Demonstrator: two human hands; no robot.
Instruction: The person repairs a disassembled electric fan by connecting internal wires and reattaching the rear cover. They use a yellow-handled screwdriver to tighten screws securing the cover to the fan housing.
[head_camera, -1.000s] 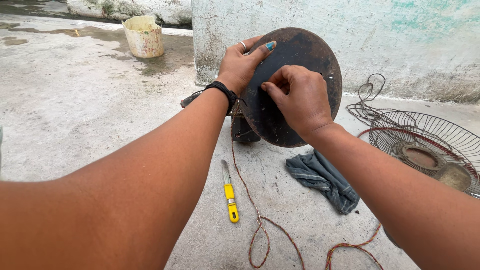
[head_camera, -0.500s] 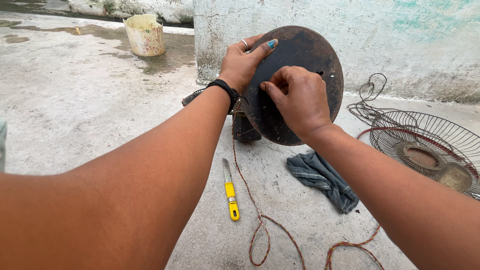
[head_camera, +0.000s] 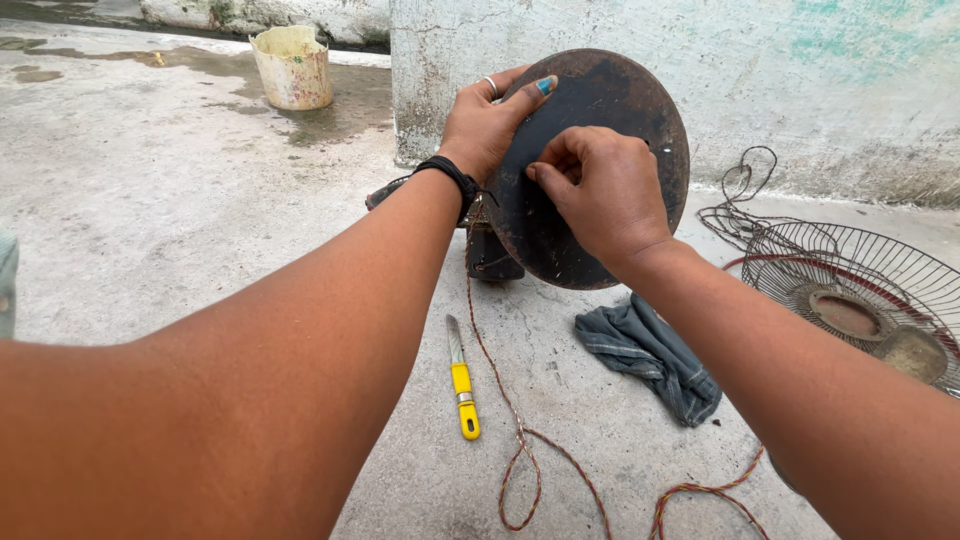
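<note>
The dark round base plate (head_camera: 600, 170) stands on edge on the concrete floor (head_camera: 150, 220); your left hand (head_camera: 490, 125) grips its rim while your right hand (head_camera: 600, 190) pinches something small at its face. The yellow-handled knife (head_camera: 461, 380) lies unused.

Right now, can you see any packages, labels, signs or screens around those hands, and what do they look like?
No packages, labels, signs or screens show.
Nearest to a container: a cream-coloured bucket, round, open-topped and stained, on the wet concrete at the far left.
The hands hold only a dark round disc; no label can be seen on it.
</note>
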